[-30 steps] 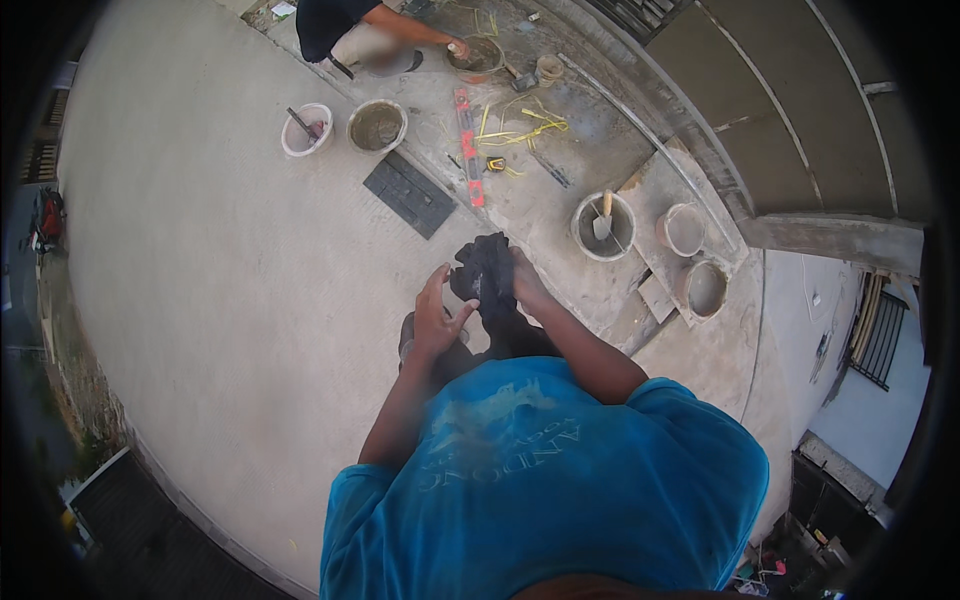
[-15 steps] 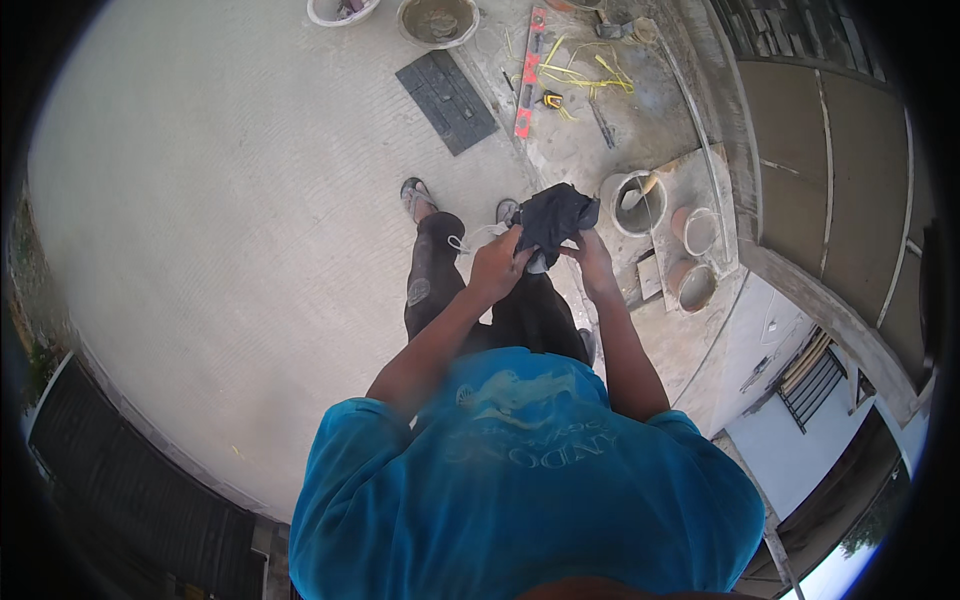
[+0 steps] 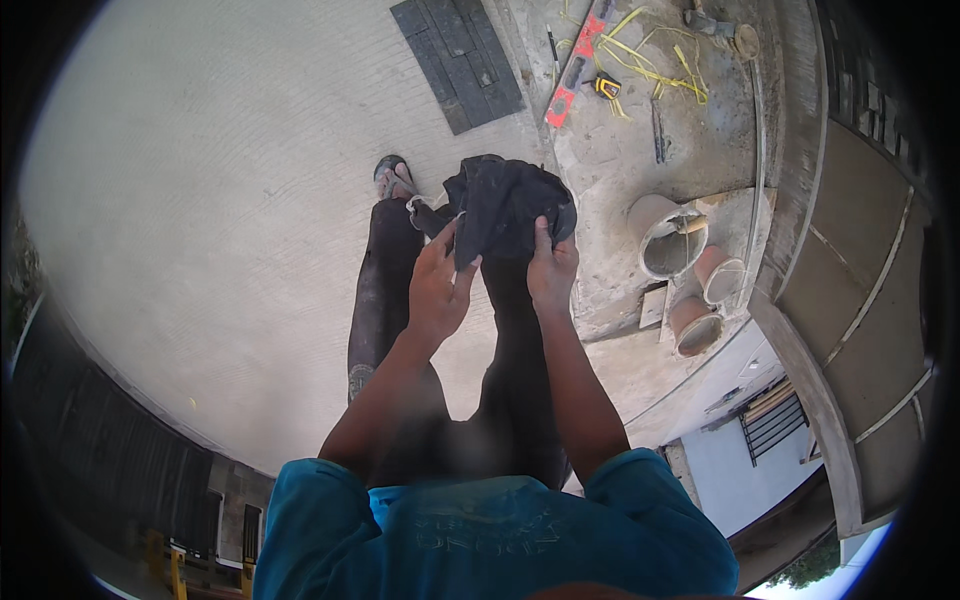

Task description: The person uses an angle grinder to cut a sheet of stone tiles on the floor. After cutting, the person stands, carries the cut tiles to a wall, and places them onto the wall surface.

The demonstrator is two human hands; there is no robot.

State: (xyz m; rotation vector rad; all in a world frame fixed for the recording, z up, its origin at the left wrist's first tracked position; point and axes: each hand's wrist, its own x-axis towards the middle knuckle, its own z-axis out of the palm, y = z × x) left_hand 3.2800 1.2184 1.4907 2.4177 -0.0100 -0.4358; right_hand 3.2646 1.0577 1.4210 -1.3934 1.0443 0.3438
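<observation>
A crumpled piece of black cloth [image 3: 505,205] is held out in front of my legs, with a pale cord or strip at its left end. My left hand [image 3: 438,295] grips its near left edge, the fingers partly behind the fabric. On the other side, my right hand [image 3: 552,270] pinches the cloth with the thumb on top and the fingers hidden beneath. Folds conceal the cloth's full shape.
Dark stone-patterned panels [image 3: 460,65] lie ahead on the concrete. To the right are a red level [image 3: 580,65], a tape measure [image 3: 605,86], yellow strapping [image 3: 650,72], a large bucket [image 3: 655,225] and two smaller reddish buckets [image 3: 718,275]. A wall runs along the right.
The black cloth has been opened out wider and shifted left, and both hands have changed their hold on it. My view has shifted, bringing the buckets and level lower and further right.
</observation>
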